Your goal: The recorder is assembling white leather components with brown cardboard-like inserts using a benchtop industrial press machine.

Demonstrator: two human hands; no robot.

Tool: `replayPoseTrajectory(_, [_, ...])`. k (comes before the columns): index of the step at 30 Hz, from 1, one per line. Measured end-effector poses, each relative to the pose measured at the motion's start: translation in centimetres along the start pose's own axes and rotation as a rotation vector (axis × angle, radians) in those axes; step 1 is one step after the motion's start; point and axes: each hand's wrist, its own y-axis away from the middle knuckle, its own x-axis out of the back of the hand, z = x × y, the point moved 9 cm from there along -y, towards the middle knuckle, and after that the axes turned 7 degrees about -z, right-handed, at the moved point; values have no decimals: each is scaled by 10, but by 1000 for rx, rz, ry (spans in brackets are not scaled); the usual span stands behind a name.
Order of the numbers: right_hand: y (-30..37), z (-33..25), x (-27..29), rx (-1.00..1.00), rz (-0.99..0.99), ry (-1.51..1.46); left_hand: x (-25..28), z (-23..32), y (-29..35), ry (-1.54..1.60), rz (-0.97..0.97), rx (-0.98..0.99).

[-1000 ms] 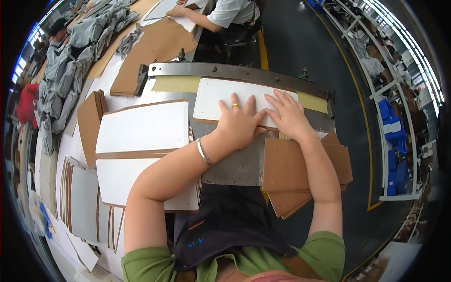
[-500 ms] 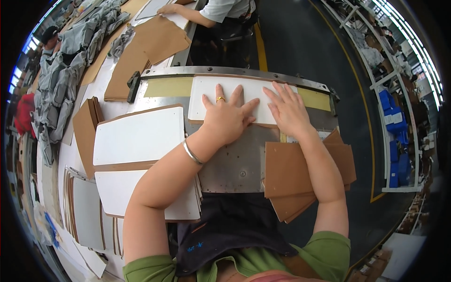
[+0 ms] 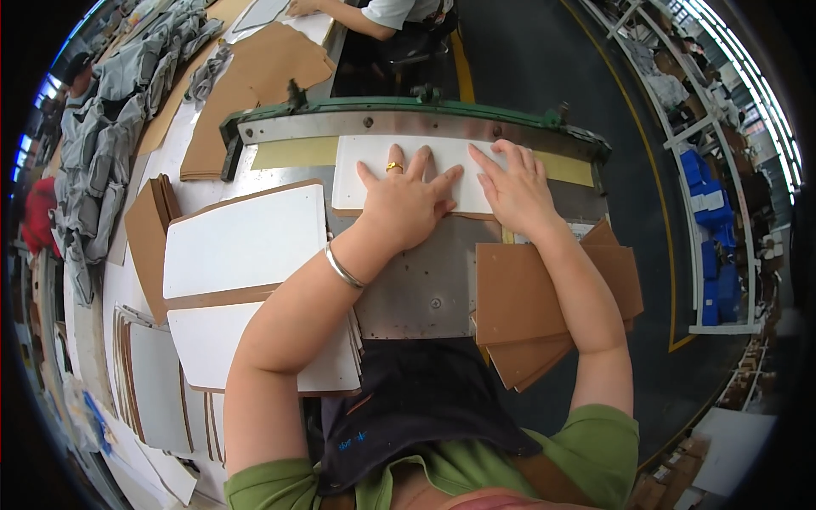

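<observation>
A white rectangular board (image 3: 447,153) with a brown edge lies on the metal work plate (image 3: 408,293), its far side against a long steel bar (image 3: 331,124) with a green beam (image 3: 340,106) above. Spread out flat, the fingers of my left hand (image 3: 404,204) press on the board's middle. My right hand (image 3: 518,191) rests on its right part, the index finger stretched out and the others slightly bent. Neither hand grips anything. Yellowish strips (image 3: 293,153) show along the bar on both sides of the board.
Left of the plate lie white boards (image 3: 242,242) in two stacks; brown boards (image 3: 518,285) are fanned under my right forearm. Brown sheets (image 3: 255,85) and grey pieces (image 3: 119,140) cover the long table. Another person's arm (image 3: 357,19) is at the far end. Shelving with blue bins (image 3: 710,204) stands right.
The green beam has come into view above the steel bar. My right fingers have bent a little, and the whole view has shifted slightly. Both hands stay on the board.
</observation>
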Motion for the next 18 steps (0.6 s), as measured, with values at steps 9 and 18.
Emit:
replayPoseTrajectory(9, [-62,-5,7,-36,-279,-319,-6,38,23,-14,-69,-210])
replayPoseTrajectory(18, [-38,55,111,-245,541,-1104,91,25,41,272,649,-339])
